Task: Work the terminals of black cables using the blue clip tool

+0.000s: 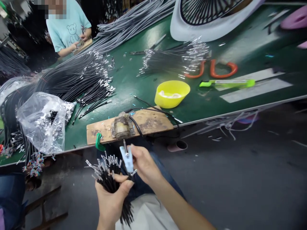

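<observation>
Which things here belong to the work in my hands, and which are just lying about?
In the work:
- bundle of black cables, in your left hand
- light-blue tool, in your right hand

Apparently just lying about:
- white fan
- neon-green cutter
- yellow bowl, untouched
</observation>
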Demonstrator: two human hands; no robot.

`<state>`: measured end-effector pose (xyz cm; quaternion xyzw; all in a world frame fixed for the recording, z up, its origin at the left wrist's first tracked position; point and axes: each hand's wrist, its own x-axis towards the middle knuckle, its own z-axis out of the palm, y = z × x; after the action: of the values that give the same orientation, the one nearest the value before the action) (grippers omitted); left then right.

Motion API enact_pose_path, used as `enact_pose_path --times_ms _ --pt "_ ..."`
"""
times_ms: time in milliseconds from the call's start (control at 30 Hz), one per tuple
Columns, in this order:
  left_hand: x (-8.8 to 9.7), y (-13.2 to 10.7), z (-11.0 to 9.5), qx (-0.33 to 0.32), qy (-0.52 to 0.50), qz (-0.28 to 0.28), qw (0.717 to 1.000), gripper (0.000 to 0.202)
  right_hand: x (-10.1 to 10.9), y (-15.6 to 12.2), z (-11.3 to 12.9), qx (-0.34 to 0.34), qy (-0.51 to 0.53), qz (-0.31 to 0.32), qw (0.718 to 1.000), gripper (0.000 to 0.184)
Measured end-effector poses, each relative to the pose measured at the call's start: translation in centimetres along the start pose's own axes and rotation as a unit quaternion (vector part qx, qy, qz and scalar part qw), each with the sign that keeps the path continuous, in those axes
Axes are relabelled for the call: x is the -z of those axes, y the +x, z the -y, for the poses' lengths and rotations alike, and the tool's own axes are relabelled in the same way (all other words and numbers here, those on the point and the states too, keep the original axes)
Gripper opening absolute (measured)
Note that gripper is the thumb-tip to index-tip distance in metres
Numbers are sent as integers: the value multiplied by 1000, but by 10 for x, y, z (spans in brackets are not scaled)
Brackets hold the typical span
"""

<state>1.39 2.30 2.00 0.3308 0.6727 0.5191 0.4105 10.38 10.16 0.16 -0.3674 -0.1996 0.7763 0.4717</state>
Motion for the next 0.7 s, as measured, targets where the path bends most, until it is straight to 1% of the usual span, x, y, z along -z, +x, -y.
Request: enact_pose_path --times_ms 67,167,267,333,400,433,500,533,567,600,633,700 --pt "1 -2 0 5 -6 -8 1000 17 6 1 -4 -3 23 -23 999 57" --pt "4 -6 2 10 -10 -14 1000 16 20 0 -12 26 3 -43 999 55" --pt "8 -11 7 29 -4 -1 1000 14 36 -9 -20 76 -72 -51 993 49" --pt "10 -14 11 57 -5 10 998 14 42 -19 -23 124 -144 -57 980 45" --pt "11 -14 15 88 -6 25 996 21 44 -30 -24 200 -217 -63 953 39" --pt "11 -15 16 102 -7 33 994 24 42 -35 -24 248 -252 -59 934 36" --pt "11 -14 18 107 -2 50 993 21 36 -44 -23 334 -326 -25 884 24" --pt "11 -14 18 99 2 57 993 16 32 -48 -22 361 -363 1 859 15" --pt "11 -14 17 92 5 67 993 12 28 -50 -21 373 -399 32 837 7" --pt "10 -15 17 87 9 77 993 9 25 -52 -20 372 -427 61 822 2" --pt "10 -15 17 86 15 83 993 11 23 -52 -20 366 -444 84 813 1" --pt "9 -16 18 97 32 73 992 15 20 -51 -19 356 -451 100 813 8"
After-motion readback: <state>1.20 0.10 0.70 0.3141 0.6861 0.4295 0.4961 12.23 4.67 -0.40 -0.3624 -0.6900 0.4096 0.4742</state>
